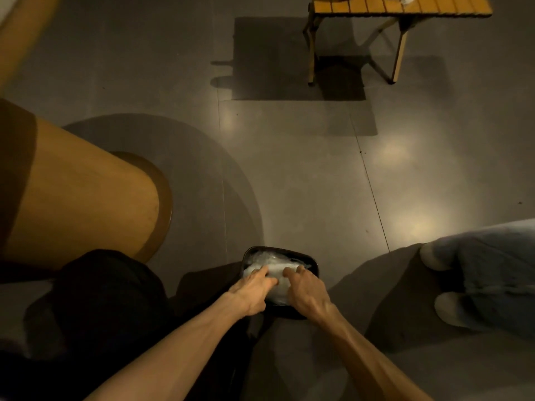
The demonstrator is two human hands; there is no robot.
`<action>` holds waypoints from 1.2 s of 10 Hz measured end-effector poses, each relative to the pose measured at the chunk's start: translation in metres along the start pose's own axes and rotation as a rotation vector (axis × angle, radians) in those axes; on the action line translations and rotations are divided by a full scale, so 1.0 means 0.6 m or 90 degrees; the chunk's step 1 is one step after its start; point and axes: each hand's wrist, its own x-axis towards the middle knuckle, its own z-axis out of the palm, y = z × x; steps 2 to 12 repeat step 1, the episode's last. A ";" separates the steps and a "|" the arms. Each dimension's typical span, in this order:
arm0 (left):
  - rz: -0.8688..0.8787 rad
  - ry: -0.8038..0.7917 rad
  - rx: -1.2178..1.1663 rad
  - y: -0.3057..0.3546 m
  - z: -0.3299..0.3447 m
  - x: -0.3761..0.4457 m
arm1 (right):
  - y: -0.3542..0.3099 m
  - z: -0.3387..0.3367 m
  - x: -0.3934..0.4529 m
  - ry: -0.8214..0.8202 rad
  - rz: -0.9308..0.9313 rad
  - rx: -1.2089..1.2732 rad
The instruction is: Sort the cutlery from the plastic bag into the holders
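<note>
A clear plastic bag [270, 267] lies crumpled inside a black container [314, 263] on the grey floor near the bottom centre. My left hand [253, 292] lies on the bag's left side, fingers stretched onto the plastic. My right hand [307, 290] lies on its right side, fingers curled down into the plastic. The bag's contents are blurred and I cannot make out any cutlery. No holders show in this view.
A wide wooden pedestal [81, 198] stands at the left. A slatted wooden folding table [399, 7] is at the far top right. Another person's pale trouser legs and white shoes [451, 308] are at the right. My dark-clad knee [107, 290] is at lower left.
</note>
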 end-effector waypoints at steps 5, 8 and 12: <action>0.047 0.058 -0.028 0.002 -0.030 -0.018 | 0.001 -0.042 -0.006 0.000 0.028 0.016; 0.047 0.058 -0.028 0.002 -0.030 -0.018 | 0.001 -0.042 -0.006 0.000 0.028 0.016; 0.047 0.058 -0.028 0.002 -0.030 -0.018 | 0.001 -0.042 -0.006 0.000 0.028 0.016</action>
